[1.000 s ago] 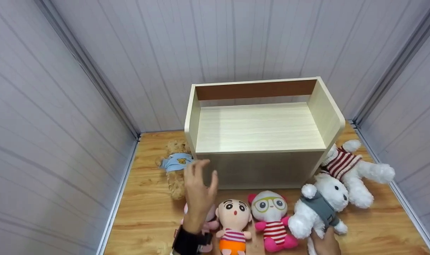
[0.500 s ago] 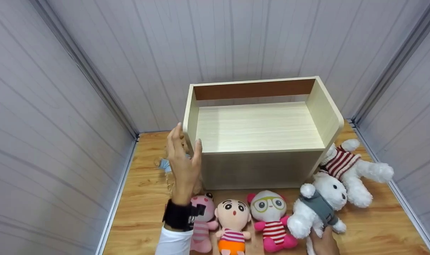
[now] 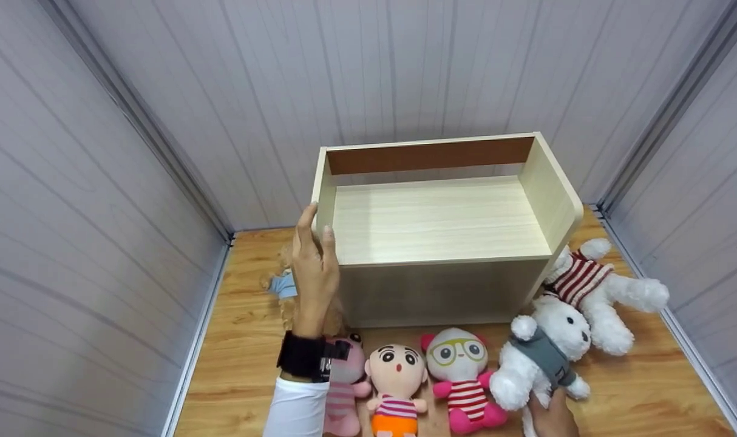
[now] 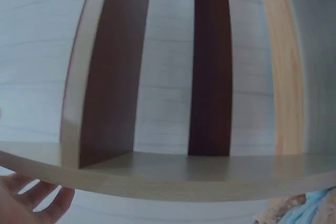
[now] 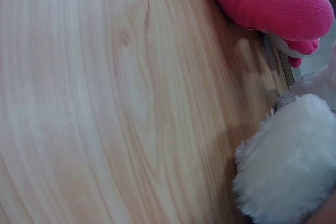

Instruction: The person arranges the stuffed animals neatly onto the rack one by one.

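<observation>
In the head view a pale wooden shelf unit (image 3: 441, 218) stands against the back wall. My left hand (image 3: 314, 270) is at its left side panel, fingers along the outer face and thumb near the front edge. The left wrist view shows the left fingers (image 4: 44, 203) against the panel (image 4: 157, 184), loosely bent. My right hand (image 3: 553, 416) holds a white plush dog (image 3: 544, 352) in a grey top by its lower body; most of that hand is hidden. In the right wrist view, white fur (image 5: 291, 161) lies beside the skin at the corner.
A pink striped plush (image 3: 344, 388), a boy doll (image 3: 396, 382) in orange shorts and a pink plush with glasses (image 3: 462, 370) lie before the unit. A brown teddy (image 3: 283, 285) is partly behind my left hand. Right of the unit lies a striped-sweater plush (image 3: 587, 285). Walls (image 3: 89, 212) enclose the floor.
My left hand has moved up and left from in front of the unit to its left side panel, partly covering the teddy. The right hand has stayed on the plush dog.
</observation>
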Motion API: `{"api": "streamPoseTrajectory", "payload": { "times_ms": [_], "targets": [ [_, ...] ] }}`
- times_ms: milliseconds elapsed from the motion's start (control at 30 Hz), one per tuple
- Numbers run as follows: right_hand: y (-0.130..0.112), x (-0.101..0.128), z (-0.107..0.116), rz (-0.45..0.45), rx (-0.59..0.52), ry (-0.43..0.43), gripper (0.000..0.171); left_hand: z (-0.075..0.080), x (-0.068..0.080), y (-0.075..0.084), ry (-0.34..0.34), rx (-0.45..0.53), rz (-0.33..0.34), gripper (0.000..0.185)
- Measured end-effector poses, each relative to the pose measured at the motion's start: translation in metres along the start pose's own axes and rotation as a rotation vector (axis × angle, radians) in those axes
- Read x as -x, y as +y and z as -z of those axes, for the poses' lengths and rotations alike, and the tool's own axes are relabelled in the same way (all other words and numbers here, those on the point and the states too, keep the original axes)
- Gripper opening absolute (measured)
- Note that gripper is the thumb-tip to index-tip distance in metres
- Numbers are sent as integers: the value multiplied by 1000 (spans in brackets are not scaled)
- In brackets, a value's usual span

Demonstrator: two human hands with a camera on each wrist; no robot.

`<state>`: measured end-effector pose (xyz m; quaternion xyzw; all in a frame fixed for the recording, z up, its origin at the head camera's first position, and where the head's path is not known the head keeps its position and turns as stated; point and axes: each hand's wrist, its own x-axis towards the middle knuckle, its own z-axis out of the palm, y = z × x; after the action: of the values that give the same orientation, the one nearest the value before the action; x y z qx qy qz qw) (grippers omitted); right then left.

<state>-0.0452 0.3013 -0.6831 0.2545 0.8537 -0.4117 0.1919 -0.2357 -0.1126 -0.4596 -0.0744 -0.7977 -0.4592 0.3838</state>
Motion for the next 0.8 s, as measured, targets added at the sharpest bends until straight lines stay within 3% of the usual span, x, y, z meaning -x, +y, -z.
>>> {"api": "streamPoseTrajectory", "payload": {
  "times_ms": [133,367,633,800],
  "targets": [
    [0,2,0,15,6,21,113,1,-1,-6,-14,59,-44,39],
    [3,4,-3,52,-43,67,98,4,-2,-8,-48,58,-37,55],
    [8,3,-2,10,-110,85,87,2,0,-8,-25,47,-37,53],
    [11,4,-1,-21,-212,71,94,0,-1,-8,-9,55,-41,51]
  ]
}}
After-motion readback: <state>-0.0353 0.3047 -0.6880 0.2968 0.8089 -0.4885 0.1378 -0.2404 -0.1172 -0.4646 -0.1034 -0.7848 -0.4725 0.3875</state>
